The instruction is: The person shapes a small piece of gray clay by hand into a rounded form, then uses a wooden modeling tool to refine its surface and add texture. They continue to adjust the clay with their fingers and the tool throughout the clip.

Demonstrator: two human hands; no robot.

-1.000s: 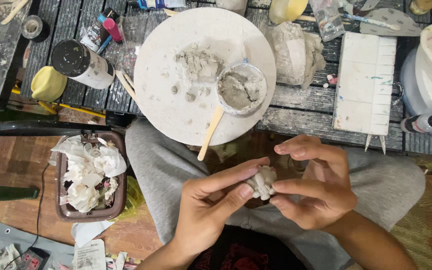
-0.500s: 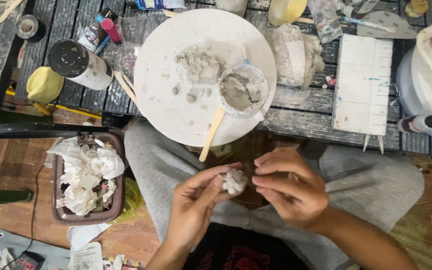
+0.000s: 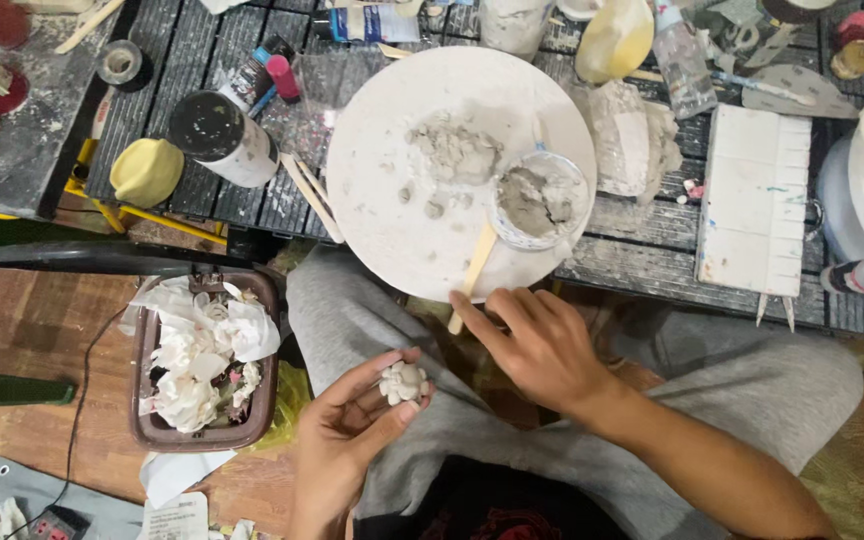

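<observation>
- your left hand [image 3: 347, 440] cups a small, pale grey lump of clay with petal-like folds [image 3: 402, 381] between thumb and fingertips, just above your lap; keep that hold light so the folds don't flatten.
- the lump looks soft and damp, whitish, with rounded lobes bunched like a small flower.
- your right hand [image 3: 542, 345] is open and holds nothing, with its index finger stretched towards the flat wooden stick [image 3: 476, 268] that leans on the round white plate [image 3: 372, 200]; pinch the stick near its lower end.
- lift it straight up, clear of the small clear cup of grey paste [image 3: 538, 200] beside it.
</observation>
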